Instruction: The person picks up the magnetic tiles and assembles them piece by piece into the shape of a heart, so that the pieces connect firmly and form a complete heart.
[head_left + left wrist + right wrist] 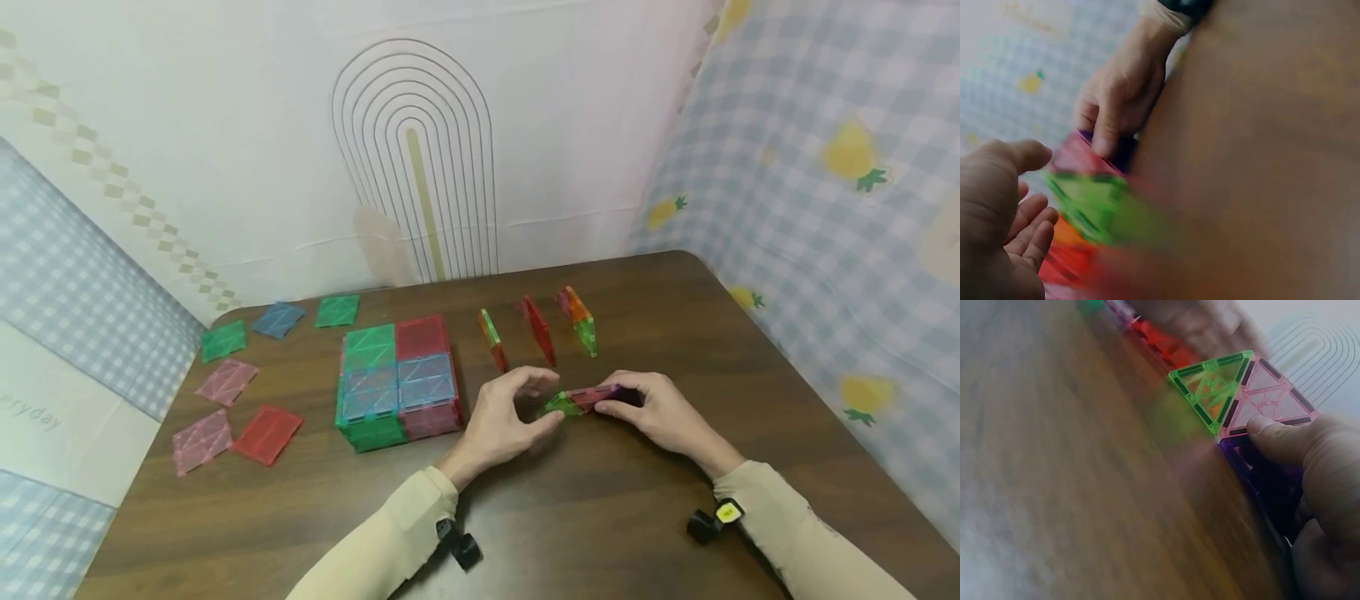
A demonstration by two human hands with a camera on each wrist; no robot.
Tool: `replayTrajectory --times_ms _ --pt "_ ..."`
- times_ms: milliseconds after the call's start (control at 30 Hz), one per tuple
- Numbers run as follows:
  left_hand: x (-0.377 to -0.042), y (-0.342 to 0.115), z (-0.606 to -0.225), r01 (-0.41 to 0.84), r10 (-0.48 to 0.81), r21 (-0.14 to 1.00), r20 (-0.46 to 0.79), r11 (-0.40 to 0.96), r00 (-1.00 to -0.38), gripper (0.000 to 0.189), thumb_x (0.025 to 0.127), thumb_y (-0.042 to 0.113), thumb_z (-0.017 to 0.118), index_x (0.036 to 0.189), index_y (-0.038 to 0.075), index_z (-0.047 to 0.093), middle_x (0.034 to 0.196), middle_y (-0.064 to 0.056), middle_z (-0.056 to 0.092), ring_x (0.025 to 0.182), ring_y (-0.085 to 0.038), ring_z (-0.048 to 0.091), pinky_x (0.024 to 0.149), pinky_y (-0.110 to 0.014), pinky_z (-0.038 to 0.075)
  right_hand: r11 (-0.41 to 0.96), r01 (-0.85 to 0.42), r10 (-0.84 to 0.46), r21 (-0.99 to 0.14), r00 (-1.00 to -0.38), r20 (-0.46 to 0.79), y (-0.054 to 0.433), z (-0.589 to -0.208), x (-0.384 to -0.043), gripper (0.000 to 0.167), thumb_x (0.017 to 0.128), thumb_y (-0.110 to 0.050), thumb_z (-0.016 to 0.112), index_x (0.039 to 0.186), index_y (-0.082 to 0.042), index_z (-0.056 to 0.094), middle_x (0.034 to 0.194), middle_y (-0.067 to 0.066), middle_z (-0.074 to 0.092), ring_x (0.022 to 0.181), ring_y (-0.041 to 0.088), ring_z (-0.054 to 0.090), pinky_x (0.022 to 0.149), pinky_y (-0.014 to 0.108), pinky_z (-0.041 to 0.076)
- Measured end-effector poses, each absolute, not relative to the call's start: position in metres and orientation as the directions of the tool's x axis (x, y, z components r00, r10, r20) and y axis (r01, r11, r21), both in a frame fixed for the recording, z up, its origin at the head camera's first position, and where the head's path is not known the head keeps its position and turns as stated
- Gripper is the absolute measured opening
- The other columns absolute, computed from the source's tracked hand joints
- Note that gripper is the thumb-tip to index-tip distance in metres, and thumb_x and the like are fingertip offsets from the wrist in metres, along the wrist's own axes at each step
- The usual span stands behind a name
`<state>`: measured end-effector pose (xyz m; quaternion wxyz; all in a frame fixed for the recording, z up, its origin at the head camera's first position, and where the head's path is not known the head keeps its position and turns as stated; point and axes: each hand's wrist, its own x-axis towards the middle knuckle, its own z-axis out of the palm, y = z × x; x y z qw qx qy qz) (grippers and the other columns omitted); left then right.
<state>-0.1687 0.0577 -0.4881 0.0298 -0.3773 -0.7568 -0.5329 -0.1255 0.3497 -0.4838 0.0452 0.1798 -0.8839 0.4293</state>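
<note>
Between thumb and fingers my right hand (663, 412) pinches magnetic triangle tiles standing on edge. The pink triangle tile (1266, 397) lies under the thumb, and a dark purple tile (1260, 472) adjoins it by the fingers. A green triangle tile (1211, 387) joins the pink one along a slanted side, at the end towards my left hand (504, 417). That hand curves loosely by the green tile's end, thumb and fingers spread apart in the left wrist view with nothing between them. Much of the purple tile is hidden by the right hand.
Left of the hands stands a box built of green, red, blue and pink square tiles (371, 342). Three upright tile pieces stand behind the hands: a green-and-red one (491, 333), a red one (538, 329), an orange-and-green one (581, 321). Several loose squares, including a red tile (267, 434), lie at left.
</note>
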Motion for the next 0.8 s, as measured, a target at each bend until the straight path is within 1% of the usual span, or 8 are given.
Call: replayTrajectory --times_ms 67,167,300,367,467,567,667,800 --pt "-0.166 0.054 -0.474 0.632 0.525 0.766 0.492 0.118 -0.694 0.05 0.093 0.02 0.091 0.139 0.012 0.071 0.131 -0.004 0.078 0.119 -0.019 0.075 0.104 -0.033 0.061 0.567 -0.361 -0.28 -0.741 -0.93 0.239 0.351 -0.485 -0.126 0.016 0.101 -0.015 0.084 0.11 -0.028 0.083 0.105 -0.011 0.08 0.091 0.012 0.07 0.082 0.025 0.057" --pt "-0.163 0.045 -0.449 0.661 0.485 0.746 0.55 0.082 -0.68 0.054 0.093 0.023 0.091 0.142 0.014 0.07 0.134 -0.001 0.076 0.121 -0.017 0.074 0.102 -0.036 0.061 0.57 -0.354 -0.276 -0.741 -0.932 0.233 0.352 -0.487 -0.126 0.016 0.101 -0.016 0.084 0.111 -0.029 0.083 0.104 -0.011 0.079 0.089 0.012 0.068 0.08 0.025 0.056" --pt "-0.163 0.017 -0.413 0.68 0.405 0.729 0.601 0.078 -0.689 0.055 0.091 0.023 0.092 0.141 0.013 0.071 0.136 0.002 0.076 0.124 -0.016 0.072 0.104 -0.04 0.06 0.565 -0.338 -0.275 -0.752 -0.937 0.214 0.351 -0.489 -0.128 0.015 0.102 -0.018 0.084 0.11 -0.03 0.082 0.103 -0.01 0.078 0.086 0.013 0.065 0.076 0.025 0.054" --pt "-0.165 -0.002 -0.398 0.692 0.356 0.718 0.63 0.072 -0.69 0.056 0.09 0.022 0.092 0.141 0.01 0.071 0.137 0.001 0.075 0.127 -0.02 0.071 0.109 -0.042 0.058 0.567 -0.325 -0.271 -0.757 -0.941 0.201 0.354 -0.489 -0.128 0.015 0.102 -0.02 0.084 0.11 -0.031 0.082 0.103 -0.01 0.078 0.085 0.013 0.064 0.075 0.025 0.053" --pt "-0.171 -0.038 -0.383 0.704 0.265 0.707 0.667 0.068 -0.696 0.056 0.09 0.016 0.091 0.141 0.005 0.071 0.139 0.0 0.075 0.128 -0.025 0.07 0.113 -0.041 0.056 0.566 -0.32 -0.27 -0.76 -0.943 0.195 0.355 -0.49 -0.129 0.014 0.102 -0.021 0.084 0.109 -0.032 0.081 0.102 -0.01 0.078 0.084 0.013 0.063 0.073 0.026 0.053" --pt "-0.176 -0.08 -0.377 0.701 0.159 0.711 0.687 0.058 -0.709 0.056 0.089 0.003 0.088 0.142 0.0 0.07 0.139 -0.007 0.074 0.128 -0.03 0.07 0.115 -0.04 0.054 0.57 -0.32 -0.272 -0.757 -0.943 0.193 0.354 -0.492 -0.129 0.012 0.102 -0.022 0.084 0.109 -0.032 0.081 0.102 -0.01 0.078 0.085 0.013 0.063 0.074 0.026 0.053" --pt "-0.177 -0.125 -0.379 0.678 0.05 0.72 0.679 0.15 -0.733 0.058 0.088 -0.005 0.087 0.143 0.001 0.07 0.138 -0.012 0.074 0.128 -0.027 0.07 0.115 -0.035 0.053 0.572 -0.328 -0.276 -0.752 -0.94 0.2 0.353 -0.492 -0.128 0.012 0.102 -0.02 0.084 0.109 -0.03 0.081 0.102 -0.009 0.078 0.086 0.012 0.063 0.075 0.025 0.053" --pt "-0.171 -0.183 -0.394 0.546 -0.092 0.751 0.615 0.372 -0.783 0.057 0.093 0.003 0.086 0.147 0.009 0.07 0.14 -0.009 0.075 0.125 -0.013 0.07 0.104 -0.022 0.053 0.57 -0.34 -0.279 -0.748 -0.936 0.212 0.351 -0.49 -0.127 0.012 0.103 -0.018 0.083 0.109 -0.028 0.081 0.102 -0.008 0.078 0.087 0.012 0.064 0.075 0.025 0.053"
